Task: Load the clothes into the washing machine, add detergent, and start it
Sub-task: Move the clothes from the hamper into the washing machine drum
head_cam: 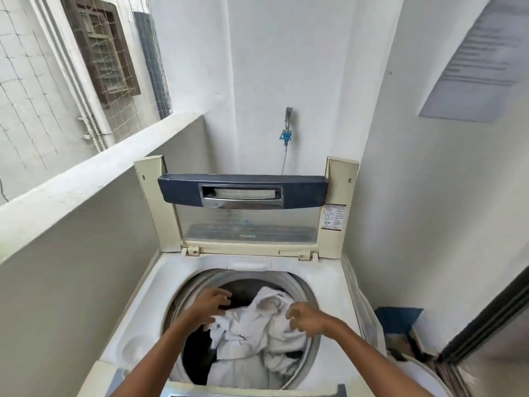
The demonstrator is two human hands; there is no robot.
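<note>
A cream top-loading washing machine [148, 305] stands in front of me with its lid [243, 193] folded upright at the back. White clothes [257, 330] lie bunched in the drum opening, over darker items beneath. My left hand [210, 306] hovers over the left side of the white pile, fingers spread and loosely bent, holding nothing. My right hand [307, 318] is over the pile's right edge, fingers loosely curled above the cloth; whether it touches the cloth is unclear. No detergent is in view.
A low grey wall [86, 224] with a white ledge runs close along the machine's left side. A tap with a blue fitting [286, 133] and a hose hangs on the back wall. Right of the machine sit a blue box [398, 319] and a dark door frame [492, 319].
</note>
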